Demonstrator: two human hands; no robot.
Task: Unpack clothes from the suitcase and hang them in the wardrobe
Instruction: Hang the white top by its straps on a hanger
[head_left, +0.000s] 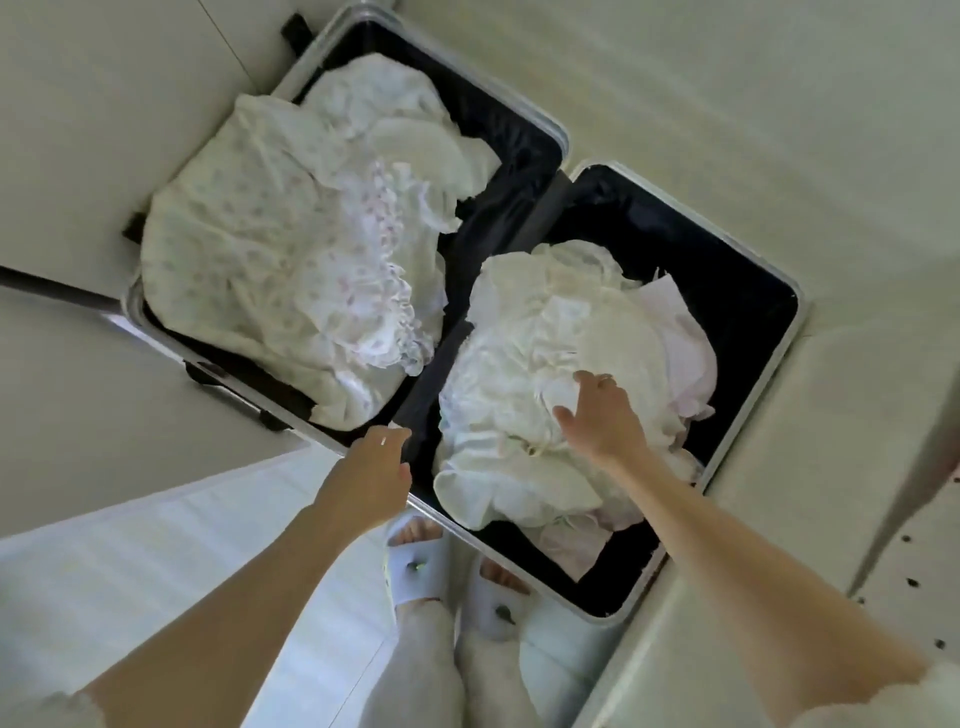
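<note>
Beyond left hand (370, 470): floral ruffled garment (291, 280), soft, light, filling far suitcase (802, 312) half. Left hand's fingers loosely curled at hinge, holding nothing. Right hand (602, 415) spread on cream crumpled garment (540, 374); limp, likely tangled, best gathered mid-bunch.

Your head view is bright and evenly lit; light is soft and diffuse, its source not visible. Colour cast leans pale green-grey across the floor (701, 104). White clothes (291, 249) in the suitcase (524, 156) run close to overexposed, so folds read faintly. The black lining goes near solid dark, little detail inside. Shadows are weak: a soft one under your right hand (602, 415), another along the suitcase rim. Overall sharpness is low, with compression smear. Your left hand (369, 478) shows slight motion blur. Wide-angle bending is strong; straight edges curve toward the corners, and your forearms stretch at the bottom edge.
</note>
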